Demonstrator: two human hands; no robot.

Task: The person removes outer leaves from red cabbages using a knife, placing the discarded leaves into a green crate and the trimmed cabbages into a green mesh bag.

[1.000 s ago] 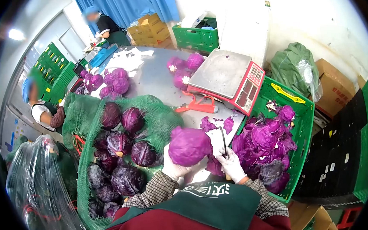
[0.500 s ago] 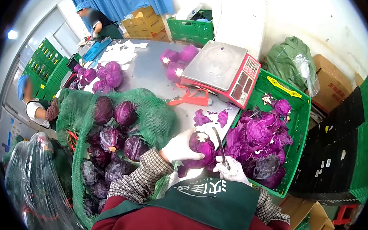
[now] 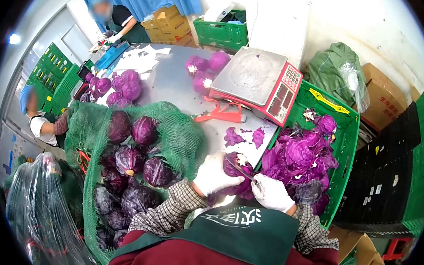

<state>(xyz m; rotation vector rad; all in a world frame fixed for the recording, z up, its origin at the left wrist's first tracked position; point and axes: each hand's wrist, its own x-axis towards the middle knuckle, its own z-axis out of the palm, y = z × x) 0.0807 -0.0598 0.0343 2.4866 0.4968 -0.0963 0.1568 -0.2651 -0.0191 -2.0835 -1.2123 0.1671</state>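
Note:
My gloved left hand (image 3: 217, 175) holds a red cabbage (image 3: 230, 169) from its left side, just in front of my apron. In my gloved right hand (image 3: 273, 193) is a knife (image 3: 242, 169), its thin curved blade lying across the cabbage near the pale stem end. Loose purple leaf pieces (image 3: 232, 137) lie on the metal table just beyond. To my left, a green net sack (image 3: 185, 134) stands open around several whole red cabbages (image 3: 145, 131). At my right, a green crate (image 3: 345, 158) holds a heap of stripped cabbage leaves (image 3: 298, 150).
A red-framed scale (image 3: 251, 76) stands on the table, with an orange-handled tool (image 3: 223, 114) before it. Several cabbages (image 3: 204, 80) sit beside the scale, more (image 3: 127, 84) farther left. Two people (image 3: 123, 26) work beyond; stacked dark crates (image 3: 377, 180) stand right.
The knife blade has swung from upright beside the cabbage to slanting across it. My right hand has turned and risen slightly. The far person has turned toward the table.

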